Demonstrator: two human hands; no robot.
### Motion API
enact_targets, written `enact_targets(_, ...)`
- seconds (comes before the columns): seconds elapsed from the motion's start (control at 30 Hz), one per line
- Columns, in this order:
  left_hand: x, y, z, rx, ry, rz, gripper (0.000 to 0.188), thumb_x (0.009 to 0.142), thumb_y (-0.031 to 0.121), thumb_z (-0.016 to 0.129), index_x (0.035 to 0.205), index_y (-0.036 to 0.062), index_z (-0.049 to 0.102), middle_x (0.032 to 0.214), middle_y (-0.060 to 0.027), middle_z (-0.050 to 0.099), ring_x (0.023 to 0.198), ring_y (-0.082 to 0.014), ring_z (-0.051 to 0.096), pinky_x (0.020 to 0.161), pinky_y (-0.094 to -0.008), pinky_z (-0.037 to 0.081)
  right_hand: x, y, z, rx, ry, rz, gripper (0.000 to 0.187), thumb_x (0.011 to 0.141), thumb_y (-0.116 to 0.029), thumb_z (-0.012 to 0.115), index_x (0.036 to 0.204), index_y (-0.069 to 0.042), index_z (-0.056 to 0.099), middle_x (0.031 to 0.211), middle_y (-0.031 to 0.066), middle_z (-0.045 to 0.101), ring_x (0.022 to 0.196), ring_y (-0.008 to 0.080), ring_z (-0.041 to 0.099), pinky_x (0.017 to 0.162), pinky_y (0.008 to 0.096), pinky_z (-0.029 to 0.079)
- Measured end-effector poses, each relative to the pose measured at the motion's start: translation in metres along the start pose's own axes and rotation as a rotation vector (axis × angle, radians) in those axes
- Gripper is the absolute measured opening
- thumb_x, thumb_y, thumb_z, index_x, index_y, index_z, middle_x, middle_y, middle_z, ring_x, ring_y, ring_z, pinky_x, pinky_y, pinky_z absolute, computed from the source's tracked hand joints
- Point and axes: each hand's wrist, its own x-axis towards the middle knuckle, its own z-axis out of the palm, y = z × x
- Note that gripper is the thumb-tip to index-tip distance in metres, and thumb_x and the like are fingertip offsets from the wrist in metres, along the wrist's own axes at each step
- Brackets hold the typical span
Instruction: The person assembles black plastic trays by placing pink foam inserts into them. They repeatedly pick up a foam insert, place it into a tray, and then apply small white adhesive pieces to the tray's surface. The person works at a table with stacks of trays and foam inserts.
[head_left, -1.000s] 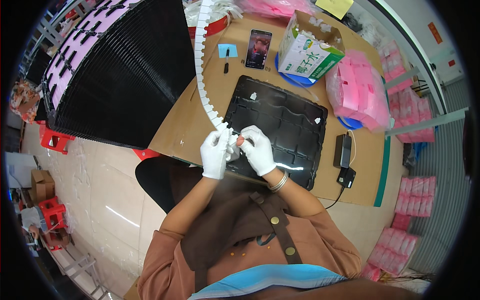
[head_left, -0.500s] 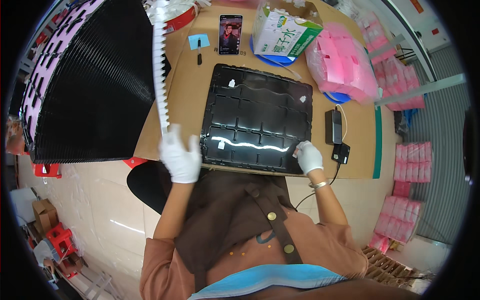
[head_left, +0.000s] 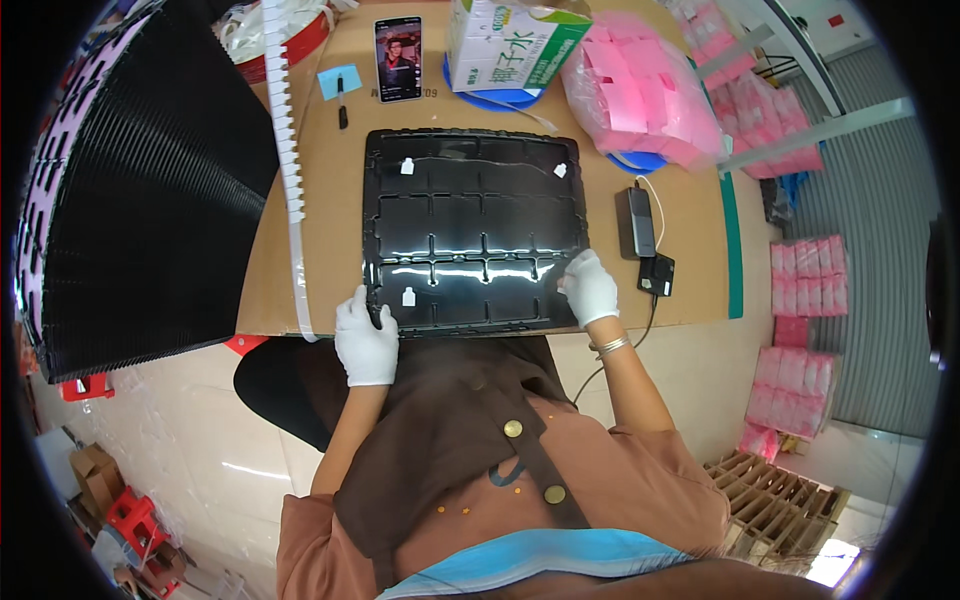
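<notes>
A black plastic tray (head_left: 475,215) with shallow compartments lies flat on the cardboard-covered table in front of me. Small white stickers sit on it: an upper left sticker (head_left: 406,166), an upper right sticker (head_left: 560,171) and a lower left sticker (head_left: 408,297). My left hand (head_left: 367,342), in a white glove, grips the tray's near left corner between thumb and fingers. At the tray's right edge, towards the near corner, is my gloved right hand (head_left: 592,290). Its fingertips are drawn together against the tray; whatever they pinch is hidden.
A tall stack of black trays (head_left: 165,190) stands at left beside a white notched strip (head_left: 283,130). Behind lie a phone (head_left: 399,60), a pen (head_left: 342,105) on blue paper and an open carton (head_left: 510,45). Right are a pink bagged bundle (head_left: 640,95) and a black device (head_left: 634,222) with cables.
My left hand has come down from the notched strip to the tray's near left corner. The view has shifted, and my right hand stays by the tray's right edge, slightly farther up it.
</notes>
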Motion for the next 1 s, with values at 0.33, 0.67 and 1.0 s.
enact_targets(0.33, -0.001, 0.004, -0.004, 0.019, -0.004, -0.031, 0.049, 0.079, 0.021, 0.067, 0.123, 0.0014, 0.055, 0.103, -0.0197, 0.056, 0.093, -0.0358, 0.059, 0.081, -0.0431, 0.049, -0.010, 0.025, -0.012, 0.363, -0.154, -0.355, 0.018, 0.070, 0.016, 0.062, 0.073, 0.003, 0.050, 0.079, 0.0091, 0.050, 0.071, 0.0224, 0.065, 0.064, 0.0301, 0.053)
enact_targets(0.67, -0.001, 0.003, -0.002, 0.023, 0.005, -0.038, 0.048, 0.080, 0.021, 0.067, 0.122, 0.0008, 0.056, 0.102, -0.0196, 0.056, 0.094, -0.0355, 0.059, 0.082, -0.0431, 0.049, 0.009, 0.014, 0.000, 0.106, -0.030, -0.206, 0.010, 0.069, 0.006, 0.068, 0.072, 0.002, 0.059, 0.084, 0.0126, 0.058, 0.073, 0.0260, 0.066, 0.066, 0.0347, 0.053)
enact_targets(1.0, -0.003, 0.004, -0.001, 0.012, -0.030, -0.081, 0.048, 0.081, 0.019, 0.067, 0.123, 0.0017, 0.054, 0.106, -0.0181, 0.055, 0.099, -0.0354, 0.056, 0.086, -0.0422, 0.047, -0.008, 0.067, -0.010, 0.703, -0.310, -0.109, 0.015, 0.069, 0.006, 0.073, 0.070, -0.002, 0.061, 0.093, 0.0031, 0.053, 0.086, 0.0164, 0.055, 0.077, 0.0266, 0.049)
